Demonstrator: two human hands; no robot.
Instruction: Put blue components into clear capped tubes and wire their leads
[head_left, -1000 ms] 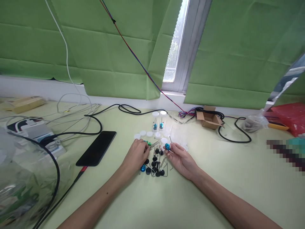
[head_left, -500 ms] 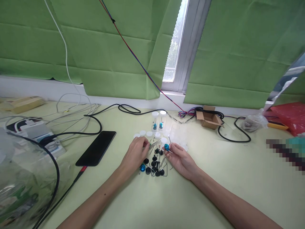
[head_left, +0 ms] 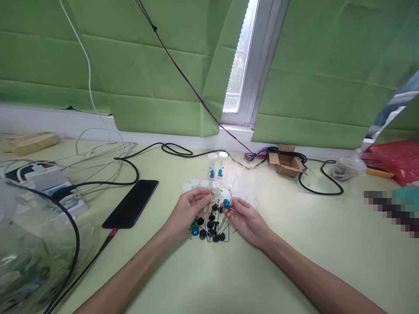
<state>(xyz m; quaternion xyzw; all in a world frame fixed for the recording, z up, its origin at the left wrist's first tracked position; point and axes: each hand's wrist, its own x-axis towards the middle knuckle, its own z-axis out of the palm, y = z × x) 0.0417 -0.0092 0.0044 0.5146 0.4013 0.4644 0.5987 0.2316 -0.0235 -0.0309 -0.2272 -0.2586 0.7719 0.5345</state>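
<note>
My right hand is closed, its fingertips pinching a shiny blue metal knob-like part. A thin bent metal rod rises from the same fingers. Opposite it, my left hand has thumb and forefinger pressed together; what lies between them is too small to make out. Below and between both hands is a pile of black round-headed screws mixed with L-shaped hex keys. Another blue part lies at the pile's left edge. Behind stand clear containers holding blue parts, with white round caps nearby.
A black phone with a cable plugged in lies left, beside a power strip and plastic bags. Further back are an open cardboard box, glasses and black cables. A red bag sits right.
My left hand has lifted from the pile and moved slightly right, its fingertips now pinched nearer the blue part. My right hand keeps its hold, turning the part a little.
</note>
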